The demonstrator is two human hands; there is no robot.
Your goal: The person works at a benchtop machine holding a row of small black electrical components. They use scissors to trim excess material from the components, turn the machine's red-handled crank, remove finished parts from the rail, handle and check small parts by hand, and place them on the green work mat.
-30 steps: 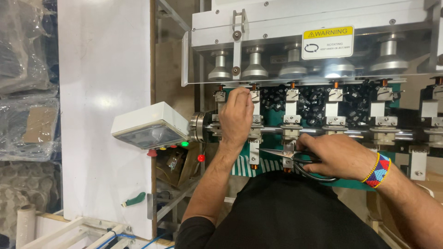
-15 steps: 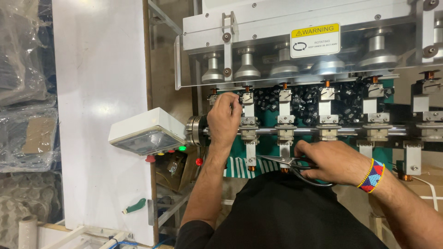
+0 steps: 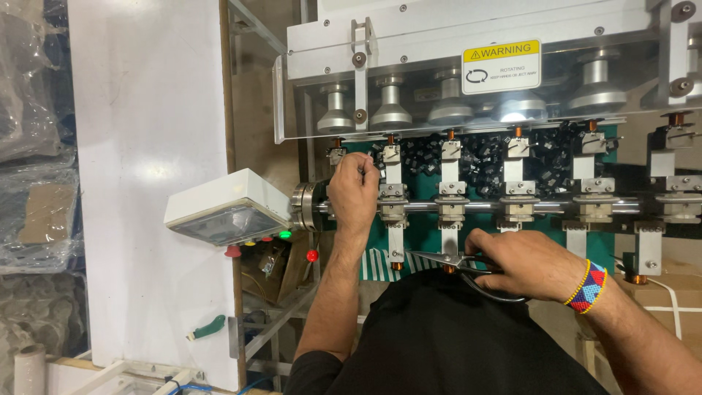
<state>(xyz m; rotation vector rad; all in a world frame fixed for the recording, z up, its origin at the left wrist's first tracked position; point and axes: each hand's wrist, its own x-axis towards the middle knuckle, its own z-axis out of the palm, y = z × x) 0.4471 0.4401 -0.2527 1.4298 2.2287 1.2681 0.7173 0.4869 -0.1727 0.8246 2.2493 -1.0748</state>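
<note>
Glossy metal scissors; shiny steel shaft.

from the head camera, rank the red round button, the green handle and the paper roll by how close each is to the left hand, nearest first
From the left hand:
1. Red round button, just below and left of it, under the white control box.
2. Green handle, lower left, on the white panel.
3. Paper roll, far bottom-left corner.

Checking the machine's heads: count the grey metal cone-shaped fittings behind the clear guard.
5 grey metal cone-shaped fittings in a row: far left, next to it, middle, under the yellow label, and right. More may sit hidden beyond the right bracket.
</note>
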